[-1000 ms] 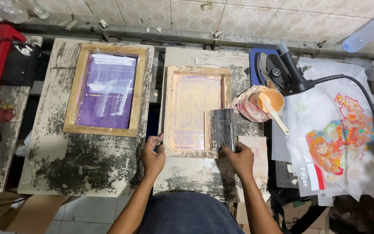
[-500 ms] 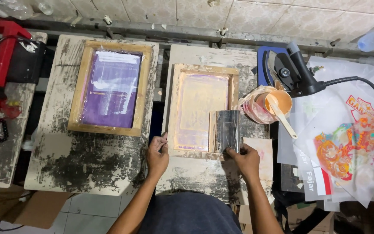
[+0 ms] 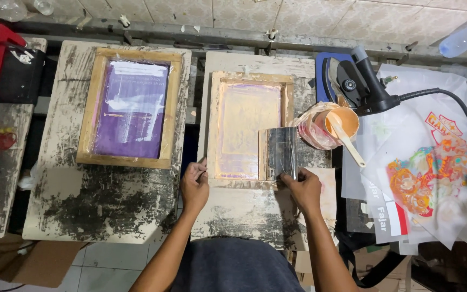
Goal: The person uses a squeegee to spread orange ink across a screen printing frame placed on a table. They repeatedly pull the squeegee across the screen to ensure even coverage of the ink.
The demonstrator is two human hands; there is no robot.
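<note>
We have the left hand on the near-left corner of the wooden printing frame, fingers curled and pinching the frame edge there, while the right hand sits at the near-right corner, fingers closed on the bottom of the dark squeegee. The squeegee lies flat on the lower right part of the pale orange mesh, inside the frame, which rests on the right paint-crusted table. Main risk as we judge it: the frame is only steadied at one corner, so a sideways pull on the squeegee could skew it and smear or double the print underneath. The blade looks wet, so tipping it may drip ink onto the frame rail or the table. Just right of the frame stands a cup of orange ink wrapped in plastic with a stick poking out toward the right forearm; an elbow swing could knock it over onto the printed transfer sheets near it. The black heat tool and its cable run just behind the cup, another snag point. The second frame with the purple screen lies on the left table, well apart, low risk. We cannot tell what sits under the mesh.
</note>
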